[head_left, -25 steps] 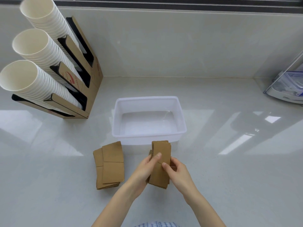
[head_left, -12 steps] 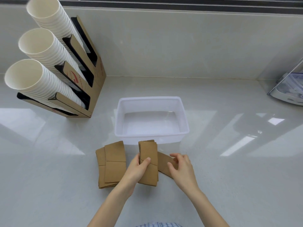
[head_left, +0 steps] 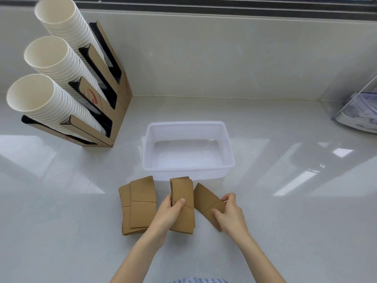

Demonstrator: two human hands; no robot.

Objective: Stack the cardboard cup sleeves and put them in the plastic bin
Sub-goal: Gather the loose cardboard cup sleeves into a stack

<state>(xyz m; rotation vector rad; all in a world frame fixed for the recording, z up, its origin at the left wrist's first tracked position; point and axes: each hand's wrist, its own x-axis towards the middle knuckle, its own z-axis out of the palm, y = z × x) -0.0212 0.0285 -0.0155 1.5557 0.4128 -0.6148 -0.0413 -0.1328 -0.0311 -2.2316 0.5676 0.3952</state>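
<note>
My left hand (head_left: pixel 168 214) grips a small stack of brown cardboard cup sleeves (head_left: pixel 182 196), held on edge just in front of the bin. My right hand (head_left: pixel 230 216) pinches a single flat sleeve (head_left: pixel 206 200) that lies slanted on the counter to the right of that stack. Another pile of sleeves (head_left: pixel 138 205) lies flat on the counter to the left, untouched. The translucent white plastic bin (head_left: pixel 229 148) stands behind them with nothing in it.
A cardboard cup dispenser (head_left: pixel 114 111) with three slanted columns of white paper cups (head_left: pixel 51 58) stands at the back left. A clear plastic container (head_left: pixel 359 111) sits at the right edge. A wall runs along the back of the glossy counter.
The hands have parted: my left hand kept the stack and shifted it left, while my right hand moved right and down onto a single sleeve on the counter.
</note>
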